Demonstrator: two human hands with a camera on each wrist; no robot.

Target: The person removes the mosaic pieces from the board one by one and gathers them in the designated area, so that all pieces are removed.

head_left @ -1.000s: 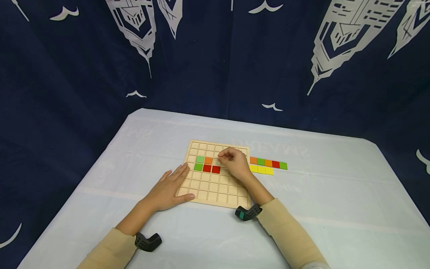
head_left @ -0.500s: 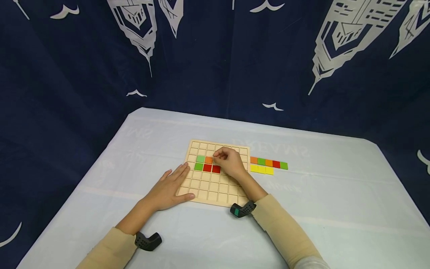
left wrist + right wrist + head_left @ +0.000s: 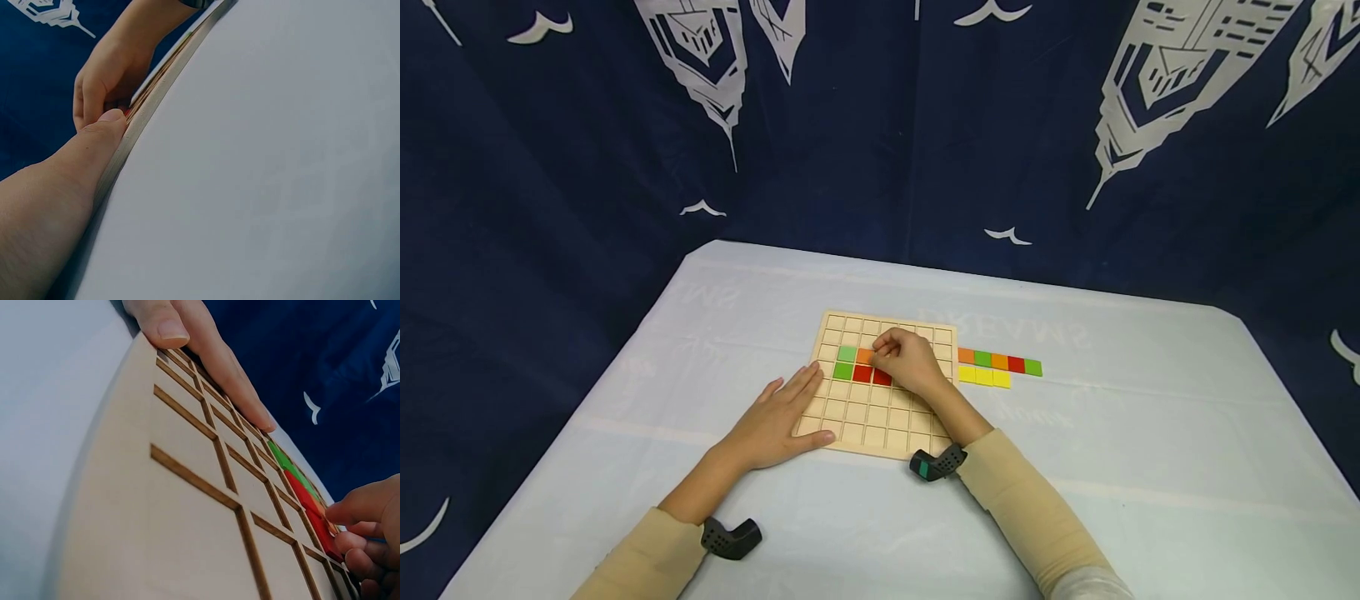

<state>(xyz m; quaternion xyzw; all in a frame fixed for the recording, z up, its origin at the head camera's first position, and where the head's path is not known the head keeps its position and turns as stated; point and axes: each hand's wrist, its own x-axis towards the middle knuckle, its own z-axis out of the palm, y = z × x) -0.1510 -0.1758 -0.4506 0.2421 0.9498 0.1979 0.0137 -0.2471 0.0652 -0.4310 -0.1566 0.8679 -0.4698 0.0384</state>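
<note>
A square wooden grid board lies on the white table. My left hand rests flat on its left edge, fingers straight and thumb at the near left corner; the right wrist view also shows this hand. Set in the grid are a light green tile, a green tile, two red tiles and an orange tile. My right hand bends over the board, thumb and fingertips pinching at the orange tile's right edge. In the right wrist view, orange shows beside the thumb.
Right of the board lies a row of orange, green and red tiles, with a short row of yellow tiles nearer. A dark blue curtain hangs behind the table. Each wrist wears a black device.
My right hand has moved left and slightly down, bringing its fingertips from the cell right of the orange tile onto that tile's edge. The left hand and board have stayed put.
</note>
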